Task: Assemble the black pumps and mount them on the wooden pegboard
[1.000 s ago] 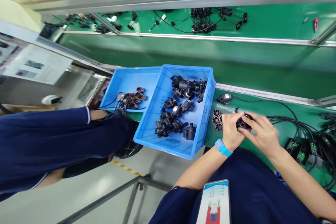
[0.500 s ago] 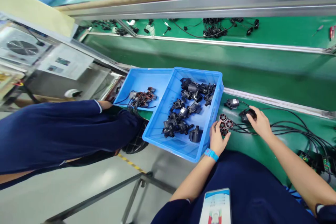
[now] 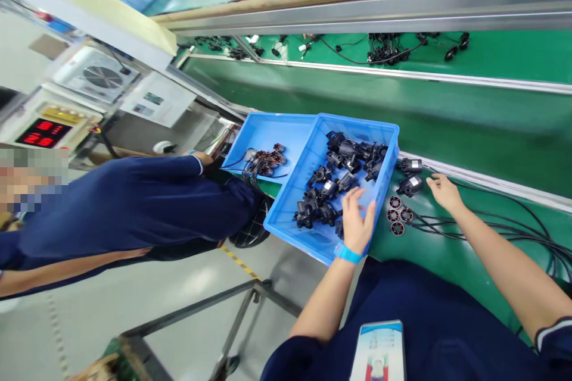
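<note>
My left hand [image 3: 357,220], with a blue wristband, reaches into the near blue bin [image 3: 388,131] with its fingers spread over several black pump housings [image 3: 328,190]; it holds nothing. My right hand [image 3: 442,190] lies open on the green bench, its fingertips close to two black pumps with cables [image 3: 409,175] standing by the bin's right wall. Three small red-and-black rotor discs [image 3: 397,215] lie on the bench between my hands.
A second blue bin [image 3: 268,131] to the left holds wired stator parts [image 3: 266,161]. A person in dark blue clothes [image 3: 134,202] sits left of the bins. Black cables [image 3: 491,226] trail right across the bench. A green conveyor [image 3: 402,101] runs behind.
My right hand set the black pump down beside the other one and let go. My left hand moved from the rotor discs into the near bin. The view swung left.
</note>
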Demonstrator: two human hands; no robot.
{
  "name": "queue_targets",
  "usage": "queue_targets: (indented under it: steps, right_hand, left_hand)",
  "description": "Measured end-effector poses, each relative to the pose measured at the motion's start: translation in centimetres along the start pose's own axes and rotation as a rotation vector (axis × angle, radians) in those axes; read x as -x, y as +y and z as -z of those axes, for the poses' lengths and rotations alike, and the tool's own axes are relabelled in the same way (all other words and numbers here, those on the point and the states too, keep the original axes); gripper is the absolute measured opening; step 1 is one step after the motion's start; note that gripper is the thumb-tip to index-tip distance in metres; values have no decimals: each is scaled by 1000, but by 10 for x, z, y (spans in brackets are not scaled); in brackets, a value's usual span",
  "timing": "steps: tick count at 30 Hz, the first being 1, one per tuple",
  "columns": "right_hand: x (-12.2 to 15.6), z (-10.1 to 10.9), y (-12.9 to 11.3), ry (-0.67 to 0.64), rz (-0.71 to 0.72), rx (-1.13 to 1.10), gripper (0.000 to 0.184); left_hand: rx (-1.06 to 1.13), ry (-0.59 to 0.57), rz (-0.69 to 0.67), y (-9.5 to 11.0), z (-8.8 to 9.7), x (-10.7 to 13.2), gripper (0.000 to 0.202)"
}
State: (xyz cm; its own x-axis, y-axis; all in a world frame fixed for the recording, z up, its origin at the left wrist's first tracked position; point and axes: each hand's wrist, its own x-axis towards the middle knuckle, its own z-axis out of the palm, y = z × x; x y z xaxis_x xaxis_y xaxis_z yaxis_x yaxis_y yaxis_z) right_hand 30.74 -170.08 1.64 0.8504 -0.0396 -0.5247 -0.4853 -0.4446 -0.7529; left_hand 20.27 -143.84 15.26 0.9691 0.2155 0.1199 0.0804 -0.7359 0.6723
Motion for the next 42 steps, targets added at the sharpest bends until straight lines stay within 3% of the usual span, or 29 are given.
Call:
queue_targets:
  steps: [3,5,6,9,12,14,19,22,24,26,28,30,32,35,37,39,42]
  right_hand:
    - [19,-5,5,76,366,226,44]
    - [23,-11,7,24,617,457,31]
    - [21,-14,8,-10,676,548,24]
    - [9,-23,6,-13,619,623,20]
    - [6,-27,7,6,550,590,22]
    - [16,-28,12,-70,539,549,22]
    - [55,-23,30,-426,564,456,40]
    - [66,-19,32,-531,572,450,46]
    - [68,-18,30,-563,584,480,49]
    - [69,-19,26,-551,595,542,54]
    - [70,-24,20,-477,591,624,53]
    - [70,-29,13,-371,574,699,48]
    - [69,-33,8,-287,564,749,43]
    - [73,-30,3,-210,559,787,33]
    - [83,-20,-1,-138,579,756,30]
    - [102,-3,-7,0,653,597,28]
    - [142,29,-25,229,770,249,24]
  left_hand:
    - [-345,4,126,-43,19,-39,47]
    - [-595,-70,309,-77,24,-62,58]
    - [-696,-131,385,-93,24,-71,62]
    - [-844,-302,501,-128,20,-91,66]
    - [-856,-357,530,-146,14,-101,64]
    - [-867,-364,545,-152,12,-105,60]
    - [-863,-411,520,-157,11,-105,63]
    - [-763,-448,437,-157,13,-93,60]
    - [-607,-393,422,-156,15,-83,57]
    - [-404,-264,443,-153,20,-75,55]
    - [-195,-52,458,-146,25,-71,57]
    - [38,186,469,-134,32,-69,57]
    - [317,320,479,-115,40,-67,55]
    - [681,277,515,-74,52,-54,54]
    - [783,200,494,-41,53,-39,53]
    - [770,90,404,-7,45,-22,50]
    - [604,-105,218,37,16,1,46]
